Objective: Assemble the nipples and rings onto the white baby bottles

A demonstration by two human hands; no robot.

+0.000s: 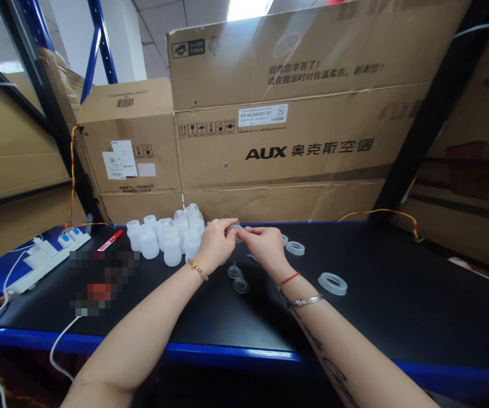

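Observation:
My left hand [217, 245] and my right hand [266, 247] meet over the middle of the table, fingertips close together. Both pinch a small translucent ring-like piece [236, 229]; the fingers cover much of it, so its exact shape is unclear. Left of my left hand stands a group of several milky translucent bottles [171, 245], some with clear domed tops [195, 215]. Below my hands lie two thin clear discs [234, 271] with small tabs or rims, side by side. Translucent rings [295, 249] lie just right of my right hand, and larger-looking stacked rings [332, 275] sit farther right.
A red and white marker [110, 241] and a white power strip [49, 263] lie on the left, near a pixelated object with a white cable [63, 340]. Large cardboard sheets [278, 170] wall off the back. A blue edge [236, 352] borders the black tabletop [380, 317].

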